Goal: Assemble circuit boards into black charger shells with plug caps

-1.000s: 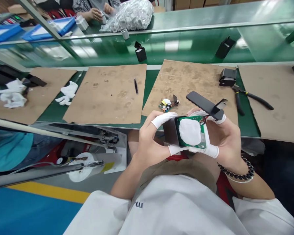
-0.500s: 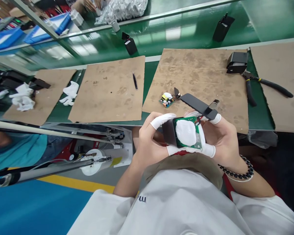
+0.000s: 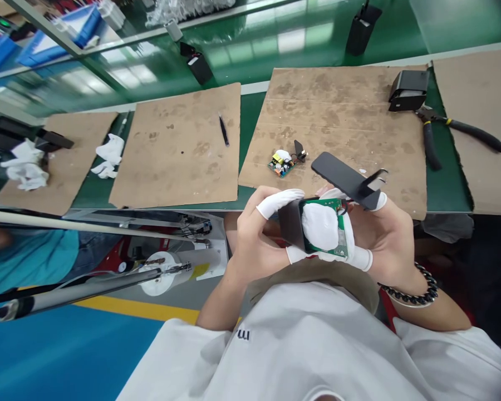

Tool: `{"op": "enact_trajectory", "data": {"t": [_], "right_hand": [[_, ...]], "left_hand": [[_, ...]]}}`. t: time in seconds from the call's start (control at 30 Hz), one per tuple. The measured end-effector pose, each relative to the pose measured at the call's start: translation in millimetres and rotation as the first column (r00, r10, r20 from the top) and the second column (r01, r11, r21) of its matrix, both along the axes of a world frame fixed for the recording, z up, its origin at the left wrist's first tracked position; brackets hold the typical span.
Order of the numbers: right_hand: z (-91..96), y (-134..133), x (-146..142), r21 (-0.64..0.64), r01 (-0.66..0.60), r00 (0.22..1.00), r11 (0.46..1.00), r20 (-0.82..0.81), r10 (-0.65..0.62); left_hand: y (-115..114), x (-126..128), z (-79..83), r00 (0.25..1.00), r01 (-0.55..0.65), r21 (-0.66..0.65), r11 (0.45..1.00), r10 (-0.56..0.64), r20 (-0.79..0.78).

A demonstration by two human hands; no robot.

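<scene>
Both hands hold a small black box (image 3: 291,224) in front of my chest, below the bench edge. Inside it sits a green circuit board with a white pad (image 3: 322,227) on top. My left hand (image 3: 254,234), with white finger cots, grips the box's left side. My right hand (image 3: 379,236), also with finger cots, wraps the right side, its thumb pressed on the white pad. The box's black lid (image 3: 344,178) sticks up and away above my right fingers.
A loose circuit board (image 3: 281,162) lies on a brown cardboard sheet (image 3: 338,122). Black pliers (image 3: 451,133) and another black box (image 3: 408,89) lie at the right. A pen (image 3: 222,130), white gloves (image 3: 106,156) and more black boxes sit further left and on the green conveyor.
The camera has tilted, so the bench sits higher in view. My hands keep the same grip on the box; the right thumb has shifted slightly on the white pad.
</scene>
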State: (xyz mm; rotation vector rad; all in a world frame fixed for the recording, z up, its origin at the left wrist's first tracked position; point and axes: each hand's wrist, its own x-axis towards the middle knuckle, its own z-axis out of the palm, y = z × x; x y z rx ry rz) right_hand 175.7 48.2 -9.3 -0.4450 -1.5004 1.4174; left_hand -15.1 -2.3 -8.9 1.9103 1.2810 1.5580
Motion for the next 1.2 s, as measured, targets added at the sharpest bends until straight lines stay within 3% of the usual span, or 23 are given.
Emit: {"op": "enact_trajectory", "data": {"t": [0.3,0.47,0.67,0.9,1.0,1.13,1.2], "right_hand": [[3.4,-0.6,0.9,0.12,0.03,0.996,0.992,0.082,-0.04],[7.5,-3.2,-2.1,0.189,0.039,0.989,0.981,0.136,-0.066],[5.9,-6.6,-2.8,0.249,0.083,0.971,0.965,0.196,-0.134],[15.1,-5.2,6.7,0.434,0.054,0.868,0.899,0.424,-0.257],[18.6,-2.8,13.2,0.369,-0.019,0.827,0.929,0.528,-0.192],[23.4,-4.1,17.5,0.174,-0.001,0.905,0.985,0.419,-0.073],[25.9,-7.1,17.2,0.156,0.006,0.919,0.988,0.388,-0.066]], "left_hand": [[-0.1,4.0,1.6,0.998,-0.056,0.031,0.998,0.056,0.01],[2.9,-2.1,-15.3,0.998,-0.064,0.03,0.998,0.064,0.009],[1.4,-5.9,-38.3,0.997,-0.029,-0.065,0.998,0.033,0.066],[5.3,-4.1,-40.3,0.998,-0.035,-0.065,0.997,0.039,0.054],[7.6,-0.5,-42.6,0.997,0.015,-0.097,0.995,-0.008,0.073],[7.3,4.9,-53.3,0.99,0.062,-0.139,0.988,-0.042,0.138],[6.6,7.0,-58.8,0.988,0.055,-0.14,0.989,-0.034,0.147]]}}
